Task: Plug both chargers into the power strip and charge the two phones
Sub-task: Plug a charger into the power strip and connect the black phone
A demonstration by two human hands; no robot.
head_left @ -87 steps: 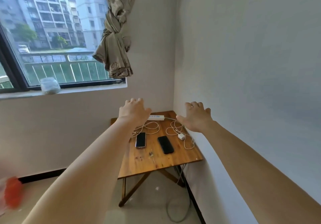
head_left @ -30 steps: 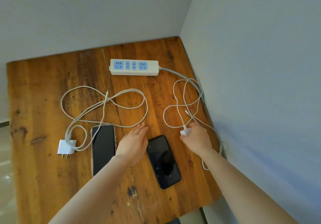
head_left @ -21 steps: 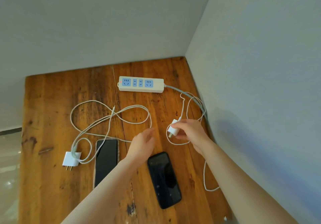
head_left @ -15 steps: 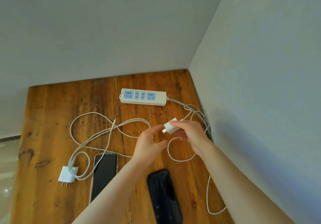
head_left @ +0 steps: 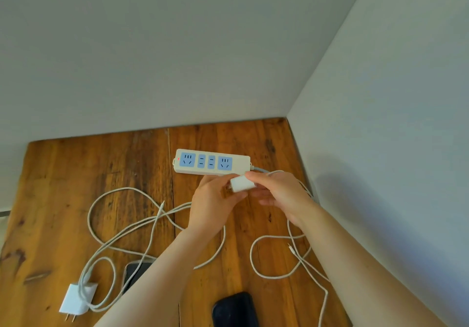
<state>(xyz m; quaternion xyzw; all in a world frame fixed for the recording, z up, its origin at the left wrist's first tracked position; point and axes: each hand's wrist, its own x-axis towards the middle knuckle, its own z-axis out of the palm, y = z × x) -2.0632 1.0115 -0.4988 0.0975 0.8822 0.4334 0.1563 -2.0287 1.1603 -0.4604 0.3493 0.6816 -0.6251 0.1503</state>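
A white power strip [head_left: 212,162] with blue sockets lies at the back of the wooden table [head_left: 76,189], all sockets free. Just in front of its right end, my right hand [head_left: 276,192] and my left hand [head_left: 213,202] both hold a small white charger [head_left: 241,184], prongs toward the left. Its cable [head_left: 279,258] loops on the table to the right, its connector tip lying loose. A second white charger [head_left: 76,298] with its coiled cable [head_left: 132,230] lies front left. One black phone [head_left: 135,271] peeks out beside my left forearm; another [head_left: 234,309] lies at the front edge.
The table stands in a corner: a grey wall runs behind the power strip and another along the right edge. The strip's own grey cord [head_left: 261,170] leads off to the right behind my right hand.
My right hand picked the right charger up off the table and carried it toward the power strip. My left hand came up and joined it on the charger. The view tilted.
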